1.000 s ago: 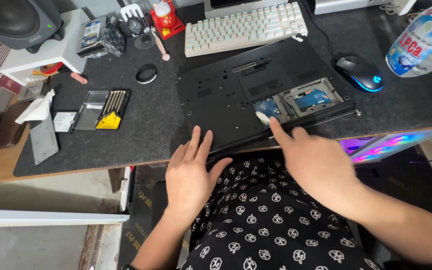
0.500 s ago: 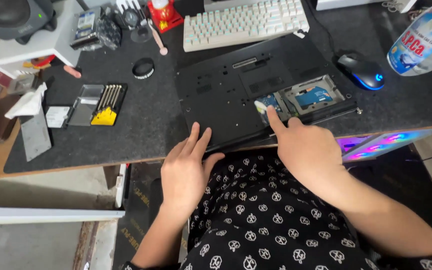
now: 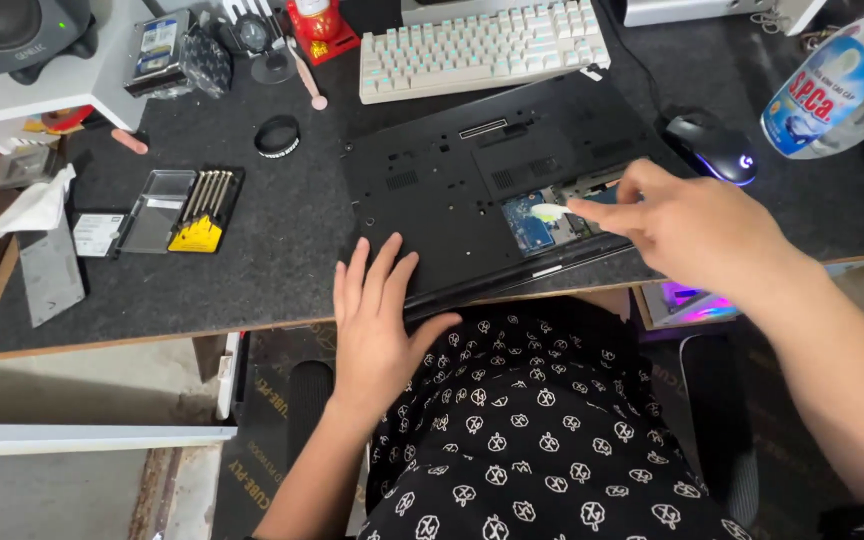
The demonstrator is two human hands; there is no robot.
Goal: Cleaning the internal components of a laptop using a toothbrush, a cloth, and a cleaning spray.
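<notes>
A black laptop [image 3: 452,180] lies upside down on the dark desk mat, with an open bay [image 3: 552,215] showing a blue circuit board near its front right corner. My left hand [image 3: 377,320] rests flat on the laptop's front edge, fingers spread, holding nothing. My right hand [image 3: 697,230] hovers over the bay from the right, its fingers pinched around a small white piece [image 3: 549,211] that looks like a swab or wipe. The white tip sits over the blue board.
A white keyboard [image 3: 482,45] lies behind the laptop and a black mouse [image 3: 712,145] to its right. A clear bottle [image 3: 832,85] stands far right. A screwdriver set [image 3: 197,205], a black ring [image 3: 277,135] and a tissue [image 3: 37,205] lie on the left.
My right hand has lifted off the laptop's front edge and moved right and back, carrying the white piece over the bay. My left hand stays flat on the front edge.
</notes>
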